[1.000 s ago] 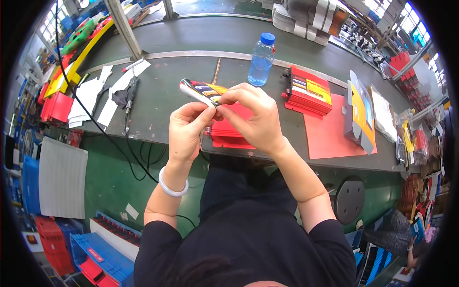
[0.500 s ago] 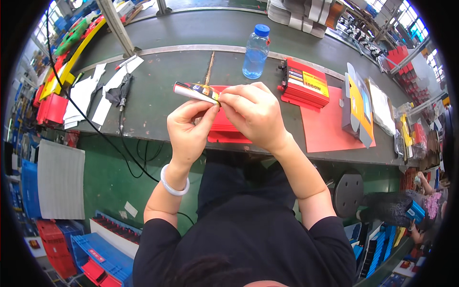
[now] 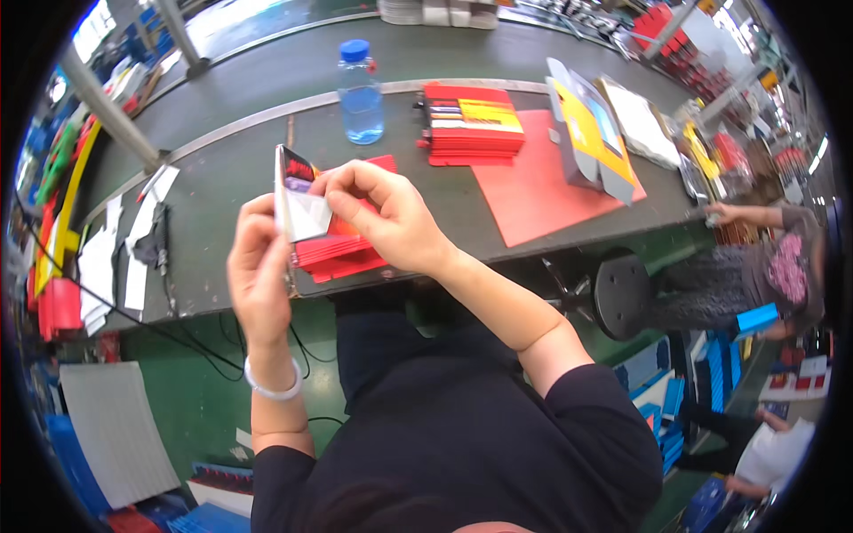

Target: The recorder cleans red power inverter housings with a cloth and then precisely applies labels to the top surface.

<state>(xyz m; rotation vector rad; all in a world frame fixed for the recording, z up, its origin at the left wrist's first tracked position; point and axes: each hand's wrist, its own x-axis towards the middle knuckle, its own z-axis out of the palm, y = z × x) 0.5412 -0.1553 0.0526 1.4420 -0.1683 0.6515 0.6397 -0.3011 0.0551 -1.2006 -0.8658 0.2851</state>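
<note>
A printed label (image 3: 306, 216), part white and part dark with coloured print, stands tilted above the bench. My left hand (image 3: 259, 266) grips its left edge between thumb and fingers. At its right side my right hand (image 3: 386, 213) pinches with bent fingers; the label's corner is close to the fingertips, partly hidden by them. Below both hands lies a red finned metal case (image 3: 342, 258), partly covered by the label and my right hand. Farther right on the bench is a second red case (image 3: 475, 131) with a yellow printed label on top.
A clear bottle with a blue cap (image 3: 362, 102) stands at the back. A red sheet (image 3: 511, 200) carries an open yellow and grey box (image 3: 588, 133). White strips (image 3: 102, 258) and a black cable (image 3: 162, 249) lie at the left. Beyond a stool (image 3: 620, 293), other people are at right.
The view has swung right, shifting the bench items leftward. The label has turned from edge-on to more face-on, and my right hand has drawn slightly away from my left.
</note>
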